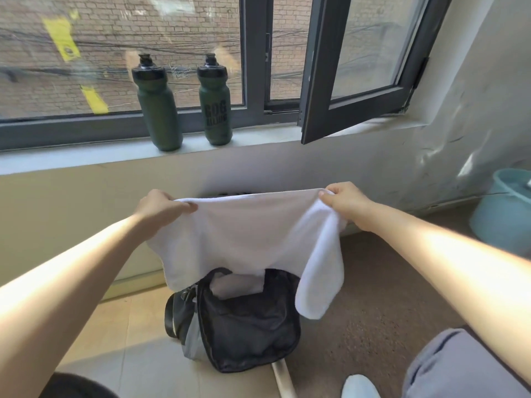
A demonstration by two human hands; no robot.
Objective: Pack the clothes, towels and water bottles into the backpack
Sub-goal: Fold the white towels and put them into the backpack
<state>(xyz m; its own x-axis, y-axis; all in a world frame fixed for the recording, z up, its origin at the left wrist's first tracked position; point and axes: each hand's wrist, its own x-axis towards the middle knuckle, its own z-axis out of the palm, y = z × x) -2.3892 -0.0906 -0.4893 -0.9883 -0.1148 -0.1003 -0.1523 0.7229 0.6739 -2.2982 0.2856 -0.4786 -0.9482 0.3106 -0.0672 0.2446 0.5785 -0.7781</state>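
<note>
Windowsill (86,156) upper frame, bottles (159,104) waiting; your left hand (161,208) and right hand (346,203) pinch the towel (247,234) corners above the backpack (247,326), and loose ends may snag the rim.

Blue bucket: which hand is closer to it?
The right. The right hand grips the corner of the towel nearer the bucket, which sits off to its right. The left hand grips the opposite corner, farther away across the towel.
</note>
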